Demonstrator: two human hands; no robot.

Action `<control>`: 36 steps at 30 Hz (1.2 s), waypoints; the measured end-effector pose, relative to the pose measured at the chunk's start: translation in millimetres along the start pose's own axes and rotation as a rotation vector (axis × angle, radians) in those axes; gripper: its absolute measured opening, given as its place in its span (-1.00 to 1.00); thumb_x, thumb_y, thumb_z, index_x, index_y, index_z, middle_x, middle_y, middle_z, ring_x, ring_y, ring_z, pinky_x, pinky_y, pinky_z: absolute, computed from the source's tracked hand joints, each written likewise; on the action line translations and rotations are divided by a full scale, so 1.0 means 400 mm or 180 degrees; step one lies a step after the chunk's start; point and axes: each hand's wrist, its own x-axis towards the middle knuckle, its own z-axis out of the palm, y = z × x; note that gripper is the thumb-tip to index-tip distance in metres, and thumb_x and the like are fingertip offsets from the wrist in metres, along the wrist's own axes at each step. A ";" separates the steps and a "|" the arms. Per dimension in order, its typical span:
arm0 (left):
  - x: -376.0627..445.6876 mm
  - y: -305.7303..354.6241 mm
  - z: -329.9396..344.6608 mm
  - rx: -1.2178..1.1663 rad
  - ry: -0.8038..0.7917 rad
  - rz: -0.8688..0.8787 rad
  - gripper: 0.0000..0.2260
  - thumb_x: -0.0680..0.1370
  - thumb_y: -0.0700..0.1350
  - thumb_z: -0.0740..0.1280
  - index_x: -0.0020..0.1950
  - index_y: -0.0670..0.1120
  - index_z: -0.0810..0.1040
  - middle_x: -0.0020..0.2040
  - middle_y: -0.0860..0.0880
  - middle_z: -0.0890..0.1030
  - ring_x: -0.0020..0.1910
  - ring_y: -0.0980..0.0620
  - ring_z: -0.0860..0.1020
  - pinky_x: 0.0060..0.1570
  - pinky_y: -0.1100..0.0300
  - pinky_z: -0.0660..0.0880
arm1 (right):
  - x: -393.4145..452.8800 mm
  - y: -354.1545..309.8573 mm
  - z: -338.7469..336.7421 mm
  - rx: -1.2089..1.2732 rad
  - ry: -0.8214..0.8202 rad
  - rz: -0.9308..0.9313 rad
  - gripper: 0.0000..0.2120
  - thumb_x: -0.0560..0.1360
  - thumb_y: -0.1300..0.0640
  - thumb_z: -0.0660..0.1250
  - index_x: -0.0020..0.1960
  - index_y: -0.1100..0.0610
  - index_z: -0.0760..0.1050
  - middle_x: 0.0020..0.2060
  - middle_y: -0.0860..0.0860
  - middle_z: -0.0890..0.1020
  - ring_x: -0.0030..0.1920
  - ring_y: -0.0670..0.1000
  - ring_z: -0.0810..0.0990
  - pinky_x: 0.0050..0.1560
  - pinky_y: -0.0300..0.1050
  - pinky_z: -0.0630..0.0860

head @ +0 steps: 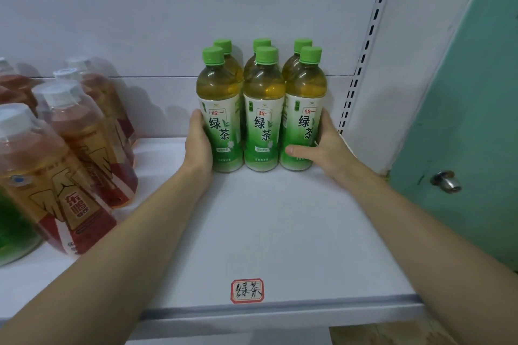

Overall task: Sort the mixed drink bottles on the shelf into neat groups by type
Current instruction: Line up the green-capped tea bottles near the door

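Observation:
Several green tea bottles (pixel 263 117) with green caps stand in two tight rows at the back of the white shelf (pixel 280 232). My left hand (pixel 197 143) presses flat against the outer side of the left front bottle (pixel 220 117). My right hand (pixel 322 148) cups the right front bottle (pixel 304 115), thumb across its lower label. Together the hands squeeze the group from both sides. At the left stand several amber energy drink bottles (pixel 81 137) with white caps and red-gold labels.
A handwritten red-bordered label (pixel 247 290) is stuck near the shelf's front edge. Part of a green bottle (pixel 11 232) shows at the far left. A slotted shelf upright (pixel 364 45) and a teal door with a metal knob (pixel 445 180) stand to the right.

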 end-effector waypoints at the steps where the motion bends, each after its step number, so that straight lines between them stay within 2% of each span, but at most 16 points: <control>1: 0.002 -0.013 -0.002 0.0061 -0.0002 0.0109 -0.48 0.69 0.24 -0.03 0.22 0.04 0.66 0.19 -0.02 0.71 0.23 -0.01 0.64 0.42 -0.10 0.42 | 0.001 0.002 -0.001 0.0010 -0.0017 -0.0007 0.03 0.25 0.27 0.61 0.59 0.08 0.14 0.39 0.02 0.53 0.34 -0.02 0.57 0.31 0.01 0.57; 3: 0.012 -0.030 -0.009 0.0088 -0.0148 0.0265 -0.44 0.68 0.29 -0.07 0.31 0.06 0.61 0.27 0.00 0.67 0.30 0.00 0.60 0.47 -0.11 0.36 | 0.009 0.003 -0.005 0.0045 -0.0041 -0.0007 -0.03 0.30 0.37 0.60 0.56 0.10 0.18 0.33 0.01 0.57 0.26 -0.06 0.62 0.23 -0.10 0.60; 6: 0.023 -0.033 -0.024 0.0221 -0.0329 0.0315 -0.41 0.65 0.34 -0.06 0.39 0.07 0.56 0.34 0.00 0.62 0.36 -0.02 0.56 0.50 -0.15 0.31 | 0.016 0.000 -0.002 0.0085 -0.0197 0.0085 -0.12 0.36 0.45 0.54 0.54 0.11 0.21 0.29 0.01 0.61 0.22 -0.06 0.65 0.20 -0.12 0.61; 12: 0.024 -0.041 -0.009 0.0251 -0.0510 0.0464 -0.44 0.58 0.36 -0.04 0.29 0.16 0.61 0.33 0.05 0.63 0.36 0.03 0.55 0.50 -0.13 0.30 | 0.016 0.003 -0.019 0.0239 -0.0310 0.0198 -0.21 0.40 0.48 0.49 0.52 0.17 0.24 0.32 0.12 0.60 0.31 0.10 0.61 0.36 0.14 0.52; 17: 0.034 -0.047 -0.010 0.0251 -0.0615 0.0463 -0.39 0.59 0.37 -0.05 0.40 0.11 0.56 0.36 0.02 0.61 0.38 0.01 0.54 0.51 -0.14 0.28 | 0.019 0.008 -0.036 0.0347 -0.0438 0.0284 -0.13 0.34 0.44 0.54 0.54 0.18 0.23 0.35 0.15 0.58 0.34 0.15 0.58 0.40 0.23 0.47; 22: 0.032 -0.049 -0.007 0.0184 -0.0698 0.0449 -0.43 0.55 0.40 0.02 0.28 0.18 0.63 0.33 0.04 0.63 0.37 0.01 0.55 0.50 -0.15 0.28 | 0.017 0.010 -0.047 0.0360 -0.0463 0.0278 -0.08 0.28 0.36 0.54 0.55 0.16 0.22 0.36 0.15 0.57 0.35 0.17 0.58 0.39 0.27 0.46; 29: 0.033 -0.052 -0.002 0.0167 -0.0852 0.0422 -0.48 0.57 0.38 0.01 0.23 0.23 0.66 0.33 0.05 0.63 0.37 0.02 0.55 0.51 -0.14 0.28 | 0.013 0.019 -0.066 0.0405 -0.0393 0.0263 -0.10 0.29 0.37 0.55 0.54 0.15 0.23 0.35 0.16 0.58 0.34 0.18 0.59 0.38 0.28 0.47; 36: 0.018 -0.046 -0.009 0.0214 -0.1232 0.0506 -0.46 0.62 0.36 -0.01 0.38 0.18 0.57 0.40 0.02 0.58 0.42 0.00 0.51 0.51 -0.15 0.26 | 0.008 0.012 -0.067 0.0476 -0.0488 0.0297 -0.09 0.33 0.39 0.56 0.55 0.15 0.20 0.38 0.17 0.56 0.36 0.18 0.57 0.40 0.28 0.45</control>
